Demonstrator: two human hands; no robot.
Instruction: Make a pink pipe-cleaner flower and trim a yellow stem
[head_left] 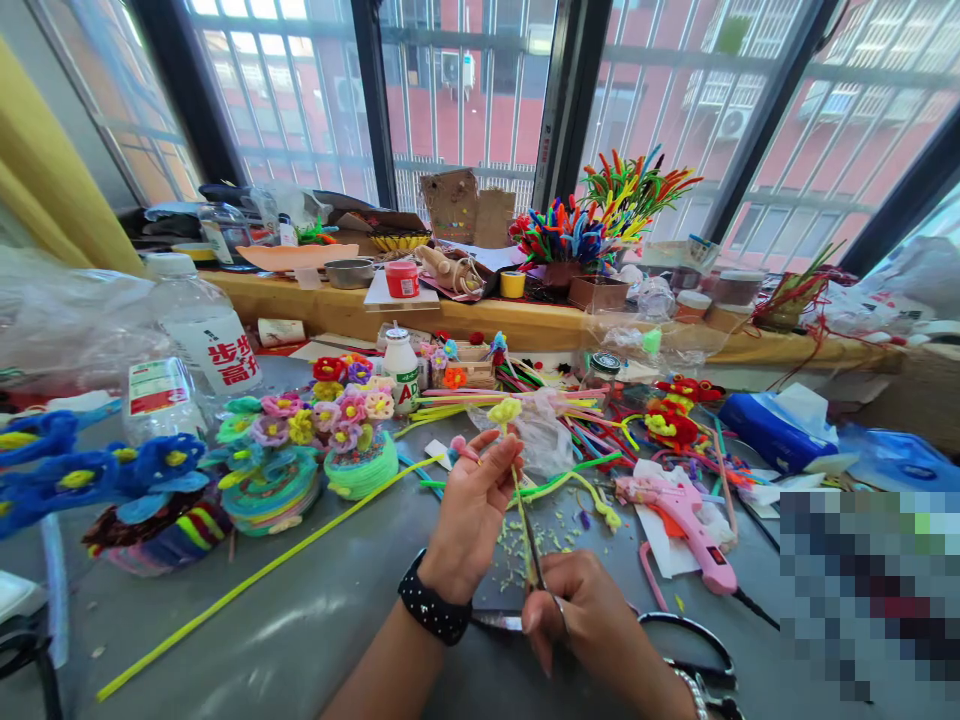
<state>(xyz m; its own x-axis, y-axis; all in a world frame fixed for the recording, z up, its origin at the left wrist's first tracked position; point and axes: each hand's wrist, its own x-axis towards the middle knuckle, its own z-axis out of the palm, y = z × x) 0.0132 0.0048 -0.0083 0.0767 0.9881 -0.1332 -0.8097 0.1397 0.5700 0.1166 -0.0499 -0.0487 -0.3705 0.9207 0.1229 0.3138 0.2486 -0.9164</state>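
Note:
My left hand [472, 500], wearing a black polka-dot wristband, pinches a yellow fuzzy pipe-cleaner flower [505, 410] between thumb and fingers. Its thin stem hangs down toward my right hand [574, 605], which is closed around a pair of scissors [532, 545]. The blades point up along the stem; whether they touch it I cannot tell. Pale yellow fuzz clippings [555, 535] are scattered on the grey table [300, 640] underneath. A second pair of scissors [690, 650] with black handles lies below my right hand, partly hidden.
To the left stand pipe-cleaner flower pots [364, 465] and plastic bottles [199, 325]. A long yellow pipe cleaner [262, 580] lies diagonally across the table. On the right are a pink glue gun [694, 530] and a blue tissue pack [772, 430]. Behind, a cluttered ledge [480, 320] runs below the windows.

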